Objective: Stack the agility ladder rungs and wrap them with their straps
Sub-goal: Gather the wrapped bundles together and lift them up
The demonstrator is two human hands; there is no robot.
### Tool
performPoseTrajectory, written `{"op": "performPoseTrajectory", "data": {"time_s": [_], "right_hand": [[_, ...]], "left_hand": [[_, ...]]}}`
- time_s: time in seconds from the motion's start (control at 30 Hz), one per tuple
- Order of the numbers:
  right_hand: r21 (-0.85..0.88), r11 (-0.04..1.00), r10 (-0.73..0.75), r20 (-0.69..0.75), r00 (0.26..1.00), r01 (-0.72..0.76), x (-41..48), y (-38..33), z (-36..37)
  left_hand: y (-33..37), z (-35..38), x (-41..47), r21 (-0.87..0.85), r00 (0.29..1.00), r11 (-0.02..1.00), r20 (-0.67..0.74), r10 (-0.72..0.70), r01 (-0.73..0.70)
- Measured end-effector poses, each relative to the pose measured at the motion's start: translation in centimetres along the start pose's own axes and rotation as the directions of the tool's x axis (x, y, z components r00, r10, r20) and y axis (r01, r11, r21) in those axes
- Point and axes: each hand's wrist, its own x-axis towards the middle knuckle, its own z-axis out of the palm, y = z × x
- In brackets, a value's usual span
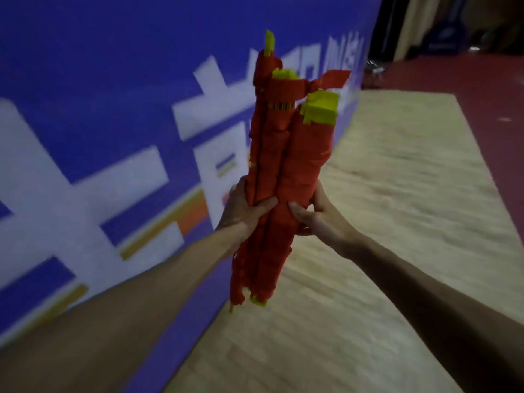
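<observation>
Left hand [245, 212] and right hand [317, 215] gripping upright strap-wrapped bundles [283, 171] — yellow rungs [321, 107] protruding, blue banner [113, 95] behind, wooden floor [382, 222].

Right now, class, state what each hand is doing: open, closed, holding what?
Left hand: closed, gripping the left strap-wrapped rung bundle.
Right hand: closed, gripping the right strap-wrapped rung bundle.

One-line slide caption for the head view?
Strap-wrapped bundles of yellow rungs, held roughly upright by left hand and right hand, above a wooden floor beside a blue banner.
</observation>
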Motion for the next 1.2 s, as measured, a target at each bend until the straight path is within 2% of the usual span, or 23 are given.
{"op": "performPoseTrajectory", "data": {"time_s": [0.13, 0.23, 0.4, 0.5, 0.73, 0.83, 1.0, 1.13, 1.2], "right_hand": [[0.019, 0.986, -0.165, 0.059, 0.985, 0.164, 5.1, -8.3, 2.2], [0.041, 0.955, -0.297, 0.132, 0.946, 0.294, 7.4, -14.3, 2.7], [0.199, 0.866, -0.496, 0.229, 0.837, 0.459, 10.4, -24.0, 3.3], [0.282, 0.778, -0.624, 0.253, 0.739, 0.561, 11.3, -31.1, 3.4], [0.37, 0.462, -0.883, 0.102, 0.459, 0.806, 11.6, -45.5, 3.9], [0.413, 0.38, -0.913, 0.027, 0.406, 0.828, 11.2, -50.2, 3.7], [0.478, 0.223, -0.952, -0.083, 0.296, 0.85, 11.6, -55.1, 4.0], [0.463, 0.163, -0.957, -0.142, 0.254, 0.871, 13.0, -57.2, 6.0], [0.452, 0.14, -0.955, -0.175, 0.241, 0.881, 14.1, -57.7, 7.4]], "left_hand": [[8.1, -6.1, 3.4, 0.059, 0.992, 0.993, -0.066, 0.104, -0.1], [13.9, -9.5, 4.5, 0.108, 0.98, 0.982, -0.103, 0.168, -0.157], [24.9, -13.4, 3.3, 0.275, 0.937, 0.936, -0.208, 0.281, -0.22], [32.2, -15.1, 2.4, 0.374, 0.876, 0.88, -0.265, 0.403, -0.292], [45.6, -17.1, -0.5, 0.557, 0.657, 0.717, -0.36, 0.663, -0.419], [49.9, -17.7, -0.8, 0.615, 0.579, 0.646, -0.349, 0.737, -0.451], [54.6, -19.4, -0.2, 0.712, 0.516, 0.543, -0.291, 0.806, -0.445], [55.5, -21.5, 1.4, 0.792, 0.391, 0.398, -0.221, 0.894, -0.462], [55.4, -23.2, 2.6, 0.809, 0.343, 0.364, -0.216, 0.914, -0.461]]}}
